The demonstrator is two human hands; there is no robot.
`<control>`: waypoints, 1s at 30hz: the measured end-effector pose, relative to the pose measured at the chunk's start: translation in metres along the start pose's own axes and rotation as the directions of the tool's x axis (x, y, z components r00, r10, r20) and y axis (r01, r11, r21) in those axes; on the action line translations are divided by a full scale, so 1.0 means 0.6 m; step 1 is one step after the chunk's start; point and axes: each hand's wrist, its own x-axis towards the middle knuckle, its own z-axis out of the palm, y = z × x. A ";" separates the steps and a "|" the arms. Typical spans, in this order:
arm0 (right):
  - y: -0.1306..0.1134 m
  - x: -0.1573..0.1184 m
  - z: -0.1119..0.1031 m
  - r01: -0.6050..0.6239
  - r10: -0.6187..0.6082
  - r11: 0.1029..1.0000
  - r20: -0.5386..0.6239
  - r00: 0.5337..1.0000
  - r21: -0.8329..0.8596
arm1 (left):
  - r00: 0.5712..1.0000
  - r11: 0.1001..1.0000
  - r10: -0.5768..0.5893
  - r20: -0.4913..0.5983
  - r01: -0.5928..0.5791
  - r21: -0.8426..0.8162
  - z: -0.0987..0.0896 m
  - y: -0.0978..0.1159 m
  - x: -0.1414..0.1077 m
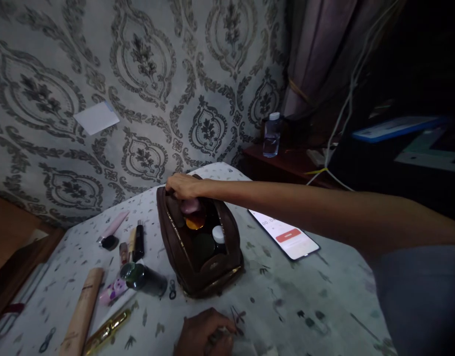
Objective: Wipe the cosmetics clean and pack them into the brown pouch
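Observation:
A brown zip-up toiletry bag (233,232) stands unzipped on the table. Inside it I see a white-capped container (218,234), an amber round item (196,221), a pinkish item (191,205) and a dark round lid (204,246). From the right, my right arm reaches across the bag. My right hand (183,186) is closed at the bag's far left rim, its fingertips curled over the edge and partly hidden. Close to me, in front of the bag, my left hand (205,332) is curled round something greyish that is too dim to name.
Left of the bag lie a dark green-capped bottle (146,279), a beige tube (82,311), a gold tube (107,332), a pink tube (115,223) and several small cosmetics. A lit phone (287,237) lies to the right. Behind, a water bottle (272,136) stands on a red-brown surface.

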 end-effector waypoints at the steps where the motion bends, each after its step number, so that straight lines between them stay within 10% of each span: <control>1: 0.001 0.001 0.000 0.006 -0.006 1.000 -0.002 1.000 0.002 | 1.000 1.000 0.017 0.002 -0.017 -0.004 -0.001 0.001 0.000; 10: 0.000 -0.012 -0.020 -0.027 0.027 0.999 -0.013 1.000 -0.021 | 0.998 0.999 0.008 -0.055 -0.006 0.038 -0.006 0.028 -0.012; 21: -0.091 -0.121 -0.039 -0.058 0.061 0.998 -0.332 0.941 0.019 | 0.986 0.989 0.146 -0.085 -0.148 -0.025 -0.018 0.061 -0.025; 30: -0.204 -0.221 0.017 0.350 -0.259 0.930 -0.482 0.837 0.109 | 0.958 0.952 0.281 -0.059 -0.271 0.140 -0.072 0.106 -0.078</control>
